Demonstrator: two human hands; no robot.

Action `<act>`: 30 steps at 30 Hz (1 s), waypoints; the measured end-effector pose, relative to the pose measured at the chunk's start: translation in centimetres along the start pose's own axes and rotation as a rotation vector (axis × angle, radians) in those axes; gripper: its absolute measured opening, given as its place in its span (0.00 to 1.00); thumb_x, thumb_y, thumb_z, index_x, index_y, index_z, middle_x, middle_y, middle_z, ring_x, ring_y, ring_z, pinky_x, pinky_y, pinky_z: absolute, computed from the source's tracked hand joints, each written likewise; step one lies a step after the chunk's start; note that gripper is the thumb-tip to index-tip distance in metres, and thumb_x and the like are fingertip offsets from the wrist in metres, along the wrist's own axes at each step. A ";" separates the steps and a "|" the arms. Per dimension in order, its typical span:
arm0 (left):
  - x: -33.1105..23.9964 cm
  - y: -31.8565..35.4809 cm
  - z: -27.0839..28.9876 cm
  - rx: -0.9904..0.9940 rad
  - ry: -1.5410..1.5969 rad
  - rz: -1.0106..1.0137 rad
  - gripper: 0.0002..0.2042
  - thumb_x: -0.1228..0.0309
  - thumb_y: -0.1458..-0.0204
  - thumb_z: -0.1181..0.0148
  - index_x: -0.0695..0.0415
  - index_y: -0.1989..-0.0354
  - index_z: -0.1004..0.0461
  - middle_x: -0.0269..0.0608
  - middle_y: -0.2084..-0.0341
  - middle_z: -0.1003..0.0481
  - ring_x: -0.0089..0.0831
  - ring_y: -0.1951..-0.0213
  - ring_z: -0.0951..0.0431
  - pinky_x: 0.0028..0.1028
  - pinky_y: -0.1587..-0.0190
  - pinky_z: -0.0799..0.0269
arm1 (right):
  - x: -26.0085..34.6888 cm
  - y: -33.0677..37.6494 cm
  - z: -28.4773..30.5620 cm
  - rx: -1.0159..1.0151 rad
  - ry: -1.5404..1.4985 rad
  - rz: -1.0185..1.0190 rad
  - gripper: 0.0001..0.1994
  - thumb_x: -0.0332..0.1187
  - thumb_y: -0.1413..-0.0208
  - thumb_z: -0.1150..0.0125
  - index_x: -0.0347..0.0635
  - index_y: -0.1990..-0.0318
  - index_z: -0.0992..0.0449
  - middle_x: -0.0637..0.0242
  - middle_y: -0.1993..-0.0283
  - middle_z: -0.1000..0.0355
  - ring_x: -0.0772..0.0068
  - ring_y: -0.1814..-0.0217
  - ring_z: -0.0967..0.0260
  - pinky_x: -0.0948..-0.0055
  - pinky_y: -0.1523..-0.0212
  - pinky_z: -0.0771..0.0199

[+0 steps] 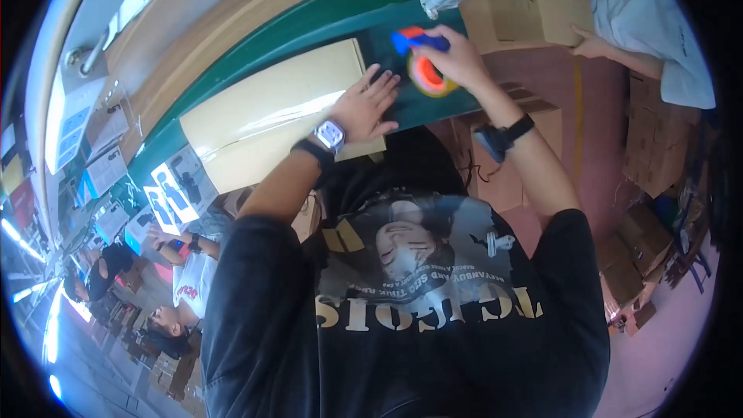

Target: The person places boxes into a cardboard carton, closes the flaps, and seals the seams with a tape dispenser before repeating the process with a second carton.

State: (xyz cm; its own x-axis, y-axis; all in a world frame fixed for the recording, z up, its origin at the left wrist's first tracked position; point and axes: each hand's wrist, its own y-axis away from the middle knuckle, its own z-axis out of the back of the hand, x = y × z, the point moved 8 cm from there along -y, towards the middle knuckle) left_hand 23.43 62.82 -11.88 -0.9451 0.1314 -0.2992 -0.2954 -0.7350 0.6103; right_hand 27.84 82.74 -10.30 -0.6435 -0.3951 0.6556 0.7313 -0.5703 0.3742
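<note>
Where the long tan cardboard box (271, 101) lies: left on the green tabletop (414, 114).
Left hand (365, 107): fingers spread over its right end.
Right hand (457, 60): fingers wrapped round a blue-and-orange handheld tape dispenser (424, 42), right of the box.

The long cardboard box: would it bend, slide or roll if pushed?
The cardboard box would probably feel stiff, given its flat panels and crisp edges. Its broad, boxy shape suggests sliding, not rolling. Its contents are hidden, so weight is unclear.
</note>
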 end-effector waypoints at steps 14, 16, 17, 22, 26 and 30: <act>0.6 7.2 -1.0 -0.786 0.325 -0.016 0.41 0.54 0.67 0.24 0.58 0.41 0.32 0.57 0.34 0.39 0.56 0.30 0.43 0.54 0.25 0.53 | 7.8 -8.3 -4.4 0.280 -0.087 0.076 0.19 0.47 0.49 0.30 0.37 0.66 0.18 0.62 0.68 0.21 0.74 0.65 0.24 0.74 0.61 0.26; 0.3 7.3 -1.6 -0.840 0.388 -0.052 0.41 0.57 0.69 0.23 0.59 0.43 0.32 0.58 0.36 0.37 0.57 0.31 0.41 0.55 0.26 0.52 | 7.7 -7.1 -4.2 0.209 -0.198 0.027 0.19 0.48 0.48 0.30 0.38 0.66 0.17 0.63 0.70 0.21 0.74 0.66 0.24 0.74 0.62 0.26; 0.3 7.8 -1.7 -0.904 0.397 -0.054 0.41 0.58 0.70 0.22 0.59 0.44 0.31 0.58 0.38 0.37 0.57 0.32 0.40 0.55 0.26 0.51 | 7.5 -5.0 -3.8 0.142 -0.188 0.041 0.18 0.48 0.48 0.29 0.38 0.67 0.17 0.63 0.70 0.21 0.76 0.66 0.24 0.74 0.62 0.26; -0.2 9.2 -1.2 -1.035 0.350 -0.080 0.41 0.60 0.72 0.21 0.60 0.45 0.31 0.57 0.40 0.36 0.58 0.35 0.37 0.54 0.27 0.47 | -0.8 19.3 -9.1 0.009 -0.329 -0.033 0.20 0.51 0.42 0.33 0.39 0.62 0.17 0.63 0.68 0.21 0.74 0.60 0.23 0.72 0.58 0.25; -2.2 9.3 -0.1 -1.032 0.389 -0.135 0.36 0.63 0.66 0.21 0.60 0.46 0.29 0.55 0.43 0.32 0.56 0.38 0.32 0.50 0.32 0.38 | -3.0 26.0 -7.7 -0.107 -0.927 -0.306 0.18 0.45 0.35 0.41 0.38 0.52 0.21 0.67 0.62 0.22 0.76 0.60 0.24 0.73 0.55 0.22; -7.3 9.8 0.9 -1.028 0.799 -0.188 0.26 0.68 0.58 0.23 0.60 0.50 0.24 0.52 0.49 0.26 0.51 0.46 0.25 0.43 0.41 0.29 | -2.4 27.7 -7.6 -0.173 -1.407 -0.403 0.17 0.44 0.33 0.45 0.39 0.51 0.24 0.67 0.67 0.24 0.80 0.72 0.27 0.80 0.69 0.27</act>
State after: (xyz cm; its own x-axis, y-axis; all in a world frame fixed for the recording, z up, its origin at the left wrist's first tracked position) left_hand 27.33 55.25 -3.06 -0.4540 0.1201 -0.8828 0.1635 -0.9628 -0.2151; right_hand 47.87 62.43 -6.46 0.0255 0.7596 0.6499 0.4592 -0.5864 0.6673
